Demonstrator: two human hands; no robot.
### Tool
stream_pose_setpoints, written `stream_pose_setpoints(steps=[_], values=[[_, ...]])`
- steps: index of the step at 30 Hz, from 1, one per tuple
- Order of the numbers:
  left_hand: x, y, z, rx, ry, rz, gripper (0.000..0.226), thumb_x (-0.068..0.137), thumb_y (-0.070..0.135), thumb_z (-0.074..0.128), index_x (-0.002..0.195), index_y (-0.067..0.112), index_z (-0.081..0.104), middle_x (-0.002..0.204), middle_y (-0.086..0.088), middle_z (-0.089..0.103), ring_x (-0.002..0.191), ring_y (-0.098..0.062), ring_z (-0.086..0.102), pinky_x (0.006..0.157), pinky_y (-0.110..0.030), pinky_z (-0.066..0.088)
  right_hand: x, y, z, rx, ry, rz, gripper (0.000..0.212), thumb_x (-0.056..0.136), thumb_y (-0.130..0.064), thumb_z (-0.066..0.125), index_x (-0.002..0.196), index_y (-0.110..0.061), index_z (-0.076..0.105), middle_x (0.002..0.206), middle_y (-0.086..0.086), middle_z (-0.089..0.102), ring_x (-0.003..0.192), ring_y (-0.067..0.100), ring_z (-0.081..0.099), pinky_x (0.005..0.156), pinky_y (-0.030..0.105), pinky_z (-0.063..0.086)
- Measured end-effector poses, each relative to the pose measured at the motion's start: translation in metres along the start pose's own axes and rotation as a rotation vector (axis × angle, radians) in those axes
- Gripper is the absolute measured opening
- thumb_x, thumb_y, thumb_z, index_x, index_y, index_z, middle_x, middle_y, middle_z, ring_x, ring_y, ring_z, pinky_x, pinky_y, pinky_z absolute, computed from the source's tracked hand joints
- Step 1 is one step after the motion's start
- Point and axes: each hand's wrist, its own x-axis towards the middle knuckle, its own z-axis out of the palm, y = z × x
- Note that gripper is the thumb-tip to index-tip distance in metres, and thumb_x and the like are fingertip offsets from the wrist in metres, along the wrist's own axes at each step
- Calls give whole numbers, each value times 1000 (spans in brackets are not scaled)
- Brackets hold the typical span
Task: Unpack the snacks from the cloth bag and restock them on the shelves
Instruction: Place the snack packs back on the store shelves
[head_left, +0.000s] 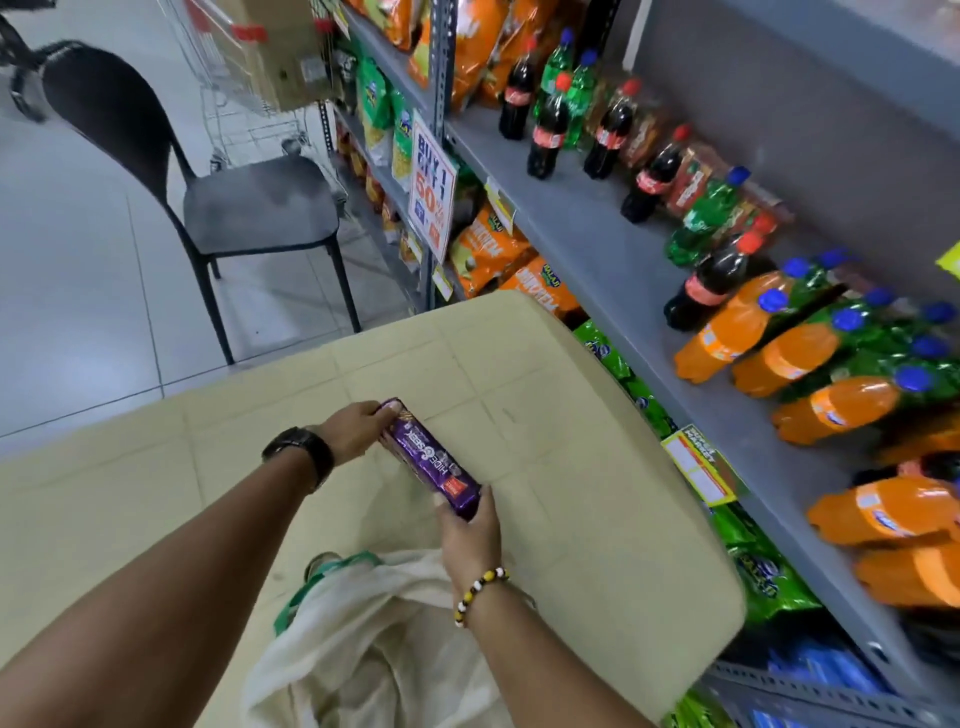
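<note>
A purple biscuit packet (428, 460) is held lengthwise between both hands above the beige table (571, 415). My left hand (356, 428), with a black watch on the wrist, grips the packet's far end. My right hand (470, 535), with a beaded bracelet, grips its near end. Below them the cream cloth bag (374, 639) with green trim lies open and crumpled on the table's near edge. The grey shelves (597, 244) stand to the right.
Cola bottles (545, 130), green soda bottles and orange soda bottles (727, 332) crowd the middle shelf. Orange and green snack bags (488, 249) fill the lower shelf beside the table. A black chair (249, 202) stands ahead on the tiled floor, with a shopping cart (249, 67) behind it.
</note>
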Motion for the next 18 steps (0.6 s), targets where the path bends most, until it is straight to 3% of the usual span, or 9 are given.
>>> stream_pose_setpoints(steps=[2, 7, 10, 14, 18], values=[[-26, 23, 2, 21, 44, 70, 49, 97, 60, 42, 107, 19, 67, 106, -9, 70, 102, -30, 63, 93, -45, 52, -10, -15, -31, -49, -3, -111, 61, 88, -26, 71, 141, -10, 45, 131, 9, 64, 110, 17, 65, 90, 22, 50], [-116, 115, 37, 97, 142, 312, 51, 96, 64, 37, 97, 24, 70, 90, -3, 72, 88, -28, 65, 83, -41, 53, -63, -63, -141, 2, 121, -346, 29, 91, -16, 69, 115, -18, 55, 110, 3, 69, 99, 17, 66, 86, 28, 51], [-185, 172, 77, 146, 195, 445, 51, 98, 61, 34, 95, 25, 70, 89, -3, 74, 89, -29, 66, 84, -39, 52, -115, -85, -217, 27, 213, -439, 29, 92, -22, 68, 116, -17, 53, 105, -3, 68, 96, 13, 65, 84, 29, 48], [-295, 229, 145, 154, 214, 598, 62, 89, 73, 27, 97, 27, 68, 92, -4, 75, 92, -32, 67, 85, -41, 53, -207, -91, -325, 8, 378, -553, 44, 85, -45, 68, 118, -23, 50, 111, -4, 69, 105, 16, 66, 93, 37, 50], [-417, 260, 217, 111, 145, 770, 63, 85, 80, 32, 95, 30, 70, 89, -3, 75, 88, -30, 68, 81, -45, 58, -315, -64, -431, 33, 476, -601, 35, 85, -44, 70, 113, -30, 54, 102, -11, 71, 98, 7, 67, 97, 39, 51]])
